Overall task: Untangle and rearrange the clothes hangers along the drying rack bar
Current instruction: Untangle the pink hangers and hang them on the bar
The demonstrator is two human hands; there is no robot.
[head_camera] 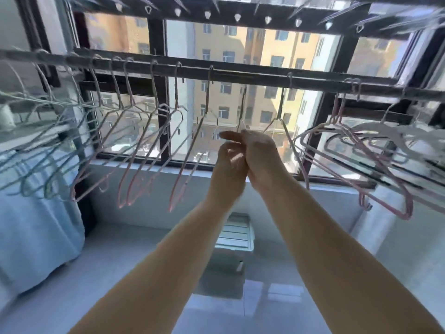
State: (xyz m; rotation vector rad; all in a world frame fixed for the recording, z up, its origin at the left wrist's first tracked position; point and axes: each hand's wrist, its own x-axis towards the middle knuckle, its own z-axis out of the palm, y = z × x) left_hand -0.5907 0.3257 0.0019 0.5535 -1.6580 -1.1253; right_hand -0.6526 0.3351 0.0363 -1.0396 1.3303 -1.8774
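The drying rack bar (pixel 240 75) crosses the view, sloping slightly down to the right. Several blue-green hangers (pixel 36 150) crowd its far left. Several pink hangers (pixel 144 145) hang spaced along the middle. A tangled bunch of pink and white hangers (pixel 361 150) sits at the right. One pink hanger (pixel 242 104) hangs at the centre, its neck running down into my hands. My right hand (pixel 262 153) is closed over it just below the neck. My left hand (pixel 228 165) is curled against it from the left. The hanger's body is hidden behind them.
A second rail with a row of white clips (pixel 207 14) runs higher up. Behind the bar is a dark-framed window (pixel 159 92) with buildings outside. Light blue fabric (pixel 36 225) hangs at the left. A white plastic box (pixel 236 235) stands on the floor below.
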